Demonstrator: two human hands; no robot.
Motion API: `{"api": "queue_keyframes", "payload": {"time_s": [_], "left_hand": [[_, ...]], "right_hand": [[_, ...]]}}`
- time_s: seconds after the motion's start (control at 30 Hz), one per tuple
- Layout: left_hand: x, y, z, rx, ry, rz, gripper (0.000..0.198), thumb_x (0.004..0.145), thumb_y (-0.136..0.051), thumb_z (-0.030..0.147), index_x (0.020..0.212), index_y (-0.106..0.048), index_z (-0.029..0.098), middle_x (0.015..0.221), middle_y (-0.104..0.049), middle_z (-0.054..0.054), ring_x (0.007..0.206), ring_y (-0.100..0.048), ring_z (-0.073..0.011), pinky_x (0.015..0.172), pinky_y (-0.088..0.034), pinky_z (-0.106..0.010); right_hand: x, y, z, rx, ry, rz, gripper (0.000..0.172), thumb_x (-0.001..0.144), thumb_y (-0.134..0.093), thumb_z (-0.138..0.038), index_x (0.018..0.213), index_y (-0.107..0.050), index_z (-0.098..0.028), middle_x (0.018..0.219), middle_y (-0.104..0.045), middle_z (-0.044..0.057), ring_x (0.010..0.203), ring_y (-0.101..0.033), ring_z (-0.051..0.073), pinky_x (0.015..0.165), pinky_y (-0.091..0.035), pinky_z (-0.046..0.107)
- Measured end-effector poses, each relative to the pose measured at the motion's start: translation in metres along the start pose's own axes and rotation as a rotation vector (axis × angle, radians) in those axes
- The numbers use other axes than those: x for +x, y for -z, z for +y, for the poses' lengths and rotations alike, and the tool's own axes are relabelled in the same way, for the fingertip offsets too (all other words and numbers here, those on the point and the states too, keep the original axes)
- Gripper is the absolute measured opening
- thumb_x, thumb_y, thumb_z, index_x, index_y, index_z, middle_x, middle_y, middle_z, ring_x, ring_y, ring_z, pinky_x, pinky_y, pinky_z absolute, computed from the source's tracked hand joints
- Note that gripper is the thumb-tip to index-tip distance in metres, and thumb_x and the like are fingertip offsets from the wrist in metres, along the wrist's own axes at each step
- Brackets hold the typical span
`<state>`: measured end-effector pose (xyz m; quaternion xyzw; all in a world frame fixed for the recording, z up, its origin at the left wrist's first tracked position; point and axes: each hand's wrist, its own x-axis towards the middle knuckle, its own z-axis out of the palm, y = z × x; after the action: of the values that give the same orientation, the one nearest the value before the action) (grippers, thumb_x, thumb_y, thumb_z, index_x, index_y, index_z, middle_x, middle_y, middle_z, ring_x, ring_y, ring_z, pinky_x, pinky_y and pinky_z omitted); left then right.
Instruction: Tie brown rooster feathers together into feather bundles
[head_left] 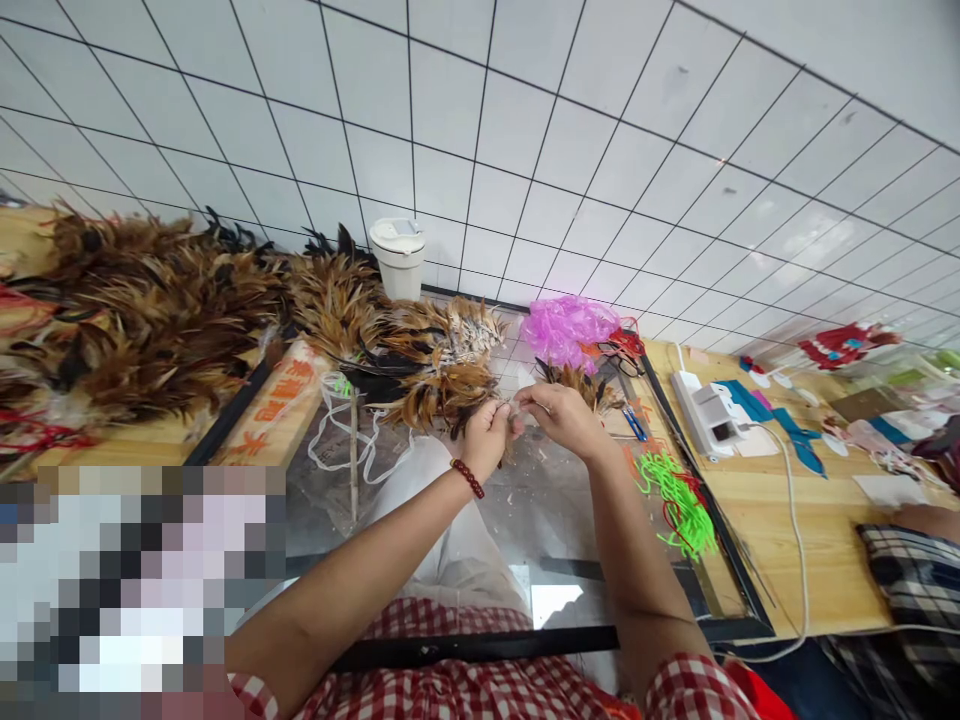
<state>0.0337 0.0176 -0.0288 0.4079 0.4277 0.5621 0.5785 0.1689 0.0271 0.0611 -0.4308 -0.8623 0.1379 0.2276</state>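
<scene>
Over the glass tabletop (532,510), my left hand (484,440), with a red bead bracelet (467,478) at the wrist, is closed in a pinch. Brown feathers (442,395) spread out just beyond and to the left of it, and some brown tips show beside its fingers. Close by on the right, my right hand (559,415) has its thumb and fingers pressed together, almost meeting the left fingertips. Whatever it pinches is too small to make out. A small feather tuft (581,385) lies behind the right hand.
Large feather piles (150,300) cover the left side. A white lidded bin (399,260) stands by the tiled wall. Pink plastic (574,330), green cords (679,505) and a blue pen-like item (635,424) lie rightward. Beyond are a power strip (694,410) and a person's checked sleeve (911,580).
</scene>
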Motion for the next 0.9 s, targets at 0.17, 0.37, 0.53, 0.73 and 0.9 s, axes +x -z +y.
{"api": "queue_keyframes", "payload": {"time_s": [0.17,0.37,0.53,0.73,0.9], "left_hand": [[-0.003,0.002,0.007,0.013,0.027,-0.109,0.031,0.083,-0.054,0.041,0.064,-0.052,0.016,0.056,-0.054,0.001,0.047,-0.047,-0.0079,0.048,-0.038,-0.021],[-0.004,-0.002,0.013,-0.132,0.049,-0.14,0.03,0.081,-0.057,0.045,0.071,-0.053,0.016,0.055,-0.045,0.004,0.048,-0.045,-0.0079,0.047,-0.037,-0.021],[-0.004,0.0,0.009,-0.078,-0.008,-0.14,0.031,0.085,-0.051,0.045,0.071,-0.051,0.017,0.054,-0.042,0.005,0.046,-0.041,-0.0073,0.047,-0.034,-0.021],[-0.023,0.003,0.014,0.38,-0.402,-0.378,0.029,0.09,-0.043,0.034,0.073,-0.058,0.017,0.059,-0.054,-0.001,0.058,-0.049,-0.0115,0.06,-0.039,-0.025],[-0.029,0.002,0.019,0.485,-0.601,-0.395,0.026,0.091,-0.04,0.025,0.077,-0.059,0.017,0.069,-0.064,-0.004,0.067,-0.057,-0.0138,0.065,-0.042,-0.026]], "right_hand": [[0.001,-0.008,0.002,-0.055,-0.036,0.1,0.023,0.088,-0.051,-0.015,0.108,-0.064,-0.019,0.089,-0.072,0.005,0.084,-0.065,0.017,0.078,-0.047,0.028],[0.001,-0.01,0.006,-0.112,0.005,0.142,0.033,0.089,-0.047,-0.014,0.118,-0.062,-0.02,0.106,-0.068,0.01,0.096,-0.063,0.02,0.085,-0.048,0.033],[0.0,-0.01,0.015,0.043,0.105,-0.011,0.049,0.083,-0.039,-0.001,0.119,-0.064,-0.022,0.116,-0.064,0.009,0.104,-0.06,0.017,0.09,-0.048,0.033],[0.004,-0.045,0.042,0.075,-0.088,0.076,0.033,0.084,-0.053,-0.013,0.114,-0.067,-0.02,0.095,-0.067,0.008,0.088,-0.061,0.018,0.082,-0.049,0.033],[0.006,-0.078,0.049,0.014,-0.064,-0.024,0.032,0.087,-0.053,-0.016,0.115,-0.067,-0.024,0.096,-0.063,0.006,0.087,-0.06,0.016,0.076,-0.048,0.027]]}}
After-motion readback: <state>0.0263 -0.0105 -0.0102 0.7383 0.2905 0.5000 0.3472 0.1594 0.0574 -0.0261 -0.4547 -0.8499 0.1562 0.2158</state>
